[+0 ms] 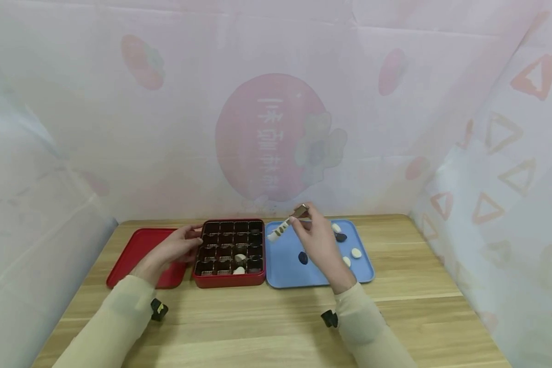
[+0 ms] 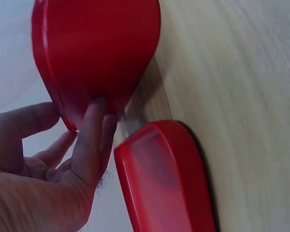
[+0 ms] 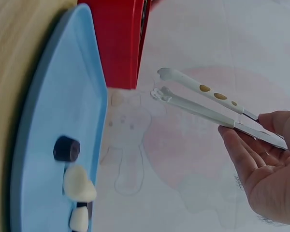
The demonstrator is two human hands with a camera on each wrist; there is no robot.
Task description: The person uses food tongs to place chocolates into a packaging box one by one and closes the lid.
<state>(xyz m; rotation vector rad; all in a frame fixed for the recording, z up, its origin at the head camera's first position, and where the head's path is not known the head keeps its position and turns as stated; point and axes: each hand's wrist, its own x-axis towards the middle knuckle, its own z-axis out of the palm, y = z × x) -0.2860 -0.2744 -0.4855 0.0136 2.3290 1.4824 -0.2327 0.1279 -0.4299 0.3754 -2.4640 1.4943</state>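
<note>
In the head view, my right hand (image 1: 317, 240) pinches a pair of small white-tipped tongs (image 1: 280, 228) over the blue tray (image 1: 282, 273), beside the box's right edge. The right wrist view shows the tongs (image 3: 198, 108) with their tips apart and nothing between them. My left hand (image 1: 177, 248) touches the left side of a red box (image 1: 230, 281) with its fingers fairly straight; the left wrist view shows the fingertips against the box wall (image 2: 96, 63). Inside the box is a dark divided insert (image 1: 225, 238) holding white chocolate-like pieces (image 1: 239, 270) and dark ones in the right column.
On the blue tray lie several white pieces (image 1: 356, 253) and dark pieces (image 1: 303, 257). A red lid (image 1: 142, 250) lies left of the box, partly under my left forearm. Printed cloth (image 1: 276, 41) hangs behind and beside the wooden table (image 1: 239, 327).
</note>
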